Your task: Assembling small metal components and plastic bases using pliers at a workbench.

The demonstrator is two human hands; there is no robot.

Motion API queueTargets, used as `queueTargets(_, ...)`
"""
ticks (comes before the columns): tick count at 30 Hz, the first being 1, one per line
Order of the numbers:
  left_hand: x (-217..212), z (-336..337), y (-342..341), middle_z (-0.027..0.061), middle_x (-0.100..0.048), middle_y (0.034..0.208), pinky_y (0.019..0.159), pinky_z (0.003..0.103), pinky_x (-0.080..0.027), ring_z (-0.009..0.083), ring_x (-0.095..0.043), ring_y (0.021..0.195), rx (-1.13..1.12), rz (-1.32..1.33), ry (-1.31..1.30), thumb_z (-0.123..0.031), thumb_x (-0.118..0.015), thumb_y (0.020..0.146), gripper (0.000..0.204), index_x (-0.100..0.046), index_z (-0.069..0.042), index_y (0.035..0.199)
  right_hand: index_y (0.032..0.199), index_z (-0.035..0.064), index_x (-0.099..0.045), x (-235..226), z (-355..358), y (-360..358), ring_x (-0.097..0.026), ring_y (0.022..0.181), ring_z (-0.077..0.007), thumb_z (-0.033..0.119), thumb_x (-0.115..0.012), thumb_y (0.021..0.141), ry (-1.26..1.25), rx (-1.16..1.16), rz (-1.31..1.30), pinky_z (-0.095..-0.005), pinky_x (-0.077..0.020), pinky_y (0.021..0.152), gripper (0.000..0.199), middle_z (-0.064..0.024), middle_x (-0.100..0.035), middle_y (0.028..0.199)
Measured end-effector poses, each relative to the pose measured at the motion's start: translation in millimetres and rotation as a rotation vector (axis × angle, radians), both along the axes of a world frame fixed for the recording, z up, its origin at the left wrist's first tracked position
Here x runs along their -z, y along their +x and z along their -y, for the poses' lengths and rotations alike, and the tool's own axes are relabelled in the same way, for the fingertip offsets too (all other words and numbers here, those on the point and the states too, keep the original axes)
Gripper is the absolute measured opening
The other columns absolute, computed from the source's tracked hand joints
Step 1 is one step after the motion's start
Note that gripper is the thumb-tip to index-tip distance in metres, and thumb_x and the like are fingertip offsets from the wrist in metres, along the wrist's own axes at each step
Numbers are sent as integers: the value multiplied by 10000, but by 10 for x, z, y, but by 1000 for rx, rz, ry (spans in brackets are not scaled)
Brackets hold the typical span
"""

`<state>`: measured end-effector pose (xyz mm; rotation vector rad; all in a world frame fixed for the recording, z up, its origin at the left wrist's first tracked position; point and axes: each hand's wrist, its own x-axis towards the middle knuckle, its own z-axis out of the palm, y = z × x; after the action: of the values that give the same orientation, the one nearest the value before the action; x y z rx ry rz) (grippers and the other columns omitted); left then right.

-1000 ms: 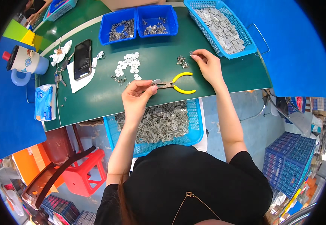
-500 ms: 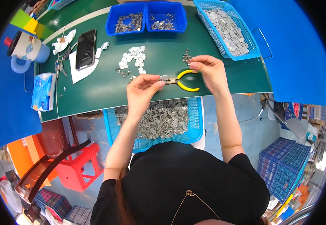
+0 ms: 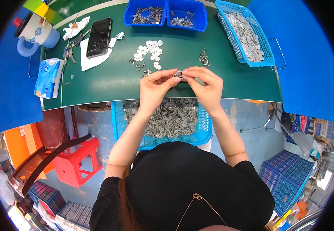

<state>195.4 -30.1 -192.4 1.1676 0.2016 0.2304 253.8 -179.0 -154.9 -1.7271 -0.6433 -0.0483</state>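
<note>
Small metal part sits pinched between fingertips of left hand and right hand, above green table edge. Both hands closed narrow on it, touching each other.

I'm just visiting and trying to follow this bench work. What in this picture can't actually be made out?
- Small metal piece, head view: pinched between left hand and right hand; fingertips cover most of it, so its shape is unclear.
- Basket of metal parts under the table edge: partly hidden by both forearms.
- Parts in the blue bins: too small to tell apart, and cut off by the top edge.
- Phone screen: dark, unreadable.
</note>
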Motion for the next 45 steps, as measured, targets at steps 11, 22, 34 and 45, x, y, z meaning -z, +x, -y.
queueTargets(11,-59,0,15,100,-679,940,751,255,-541,130,-645,825,10,18,5,-11,-681,819,212,-652,42,1022,873,23,-709,56,-96,-31,-617,738,-193,-73,-701,691,-159,101,501,-271,-487,630,206,-85,-643,824)
queueTargets(22,-23,5,14,94,-674,870,711,261,-548,134,-646,772,-58,35,-20,-15,-658,840,137,-653,37,966,952,42,-705,57,4,-80,-594,821,-219,-34,-715,698,-180,120,432,-292,-483,677,265,-85,-628,917)
queueTargets(34,-92,25,-75,77,-661,857,716,255,-537,131,-637,767,-124,100,-6,8,-659,836,134,-652,30,968,1115,59,-587,346,453,-125,-494,1053,-279,298,-741,724,-753,176,578,-431,-326,994,483,-106,-535,1051)
queueTargets(45,-452,-36,-327,107,-675,854,650,227,-522,125,-640,749,-294,321,495,70,-686,771,117,-685,20,877,1014,74,-662,-723,403,-105,-551,918,-284,154,-794,627,-544,74,793,-370,-458,781,417,-86,-609,1005)
